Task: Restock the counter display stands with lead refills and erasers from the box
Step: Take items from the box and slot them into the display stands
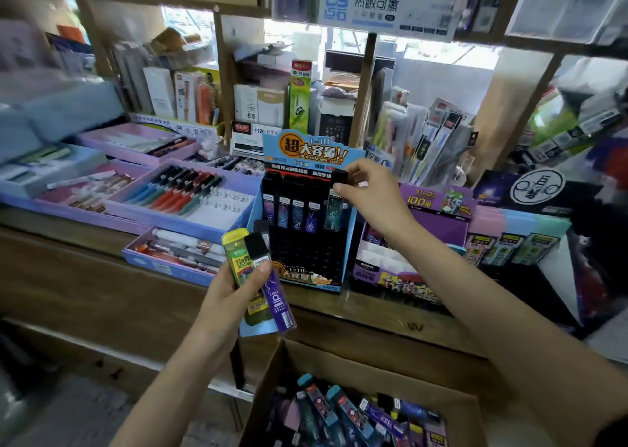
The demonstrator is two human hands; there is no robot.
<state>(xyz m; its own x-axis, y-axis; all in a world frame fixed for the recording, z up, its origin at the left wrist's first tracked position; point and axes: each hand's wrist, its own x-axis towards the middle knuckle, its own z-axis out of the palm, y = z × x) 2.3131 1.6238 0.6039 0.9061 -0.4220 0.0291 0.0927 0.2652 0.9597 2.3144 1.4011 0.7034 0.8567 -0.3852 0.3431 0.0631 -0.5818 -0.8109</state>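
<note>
Crowded stationery shop: a wooden bench carries a blue cardboard display stand.
Right hand pinches a slim dark lead-refill tube by its black cap at the top row; left hand grips purple and yellow-green spare refill cases. Light, stiff, probably slick: grip the cap end.

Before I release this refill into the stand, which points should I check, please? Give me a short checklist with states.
1. Right hand pinches the teal refill tube by its black cap: ok.
2. Tube stands in the blue display stand's top row, beside four others: ok.
3. Tube fully seated in its slot: cannot tell.
4. Left hand grips the purple refill tube and yellow-green refill case: ok.
5. Cardboard box holds more refills: ok.
</note>
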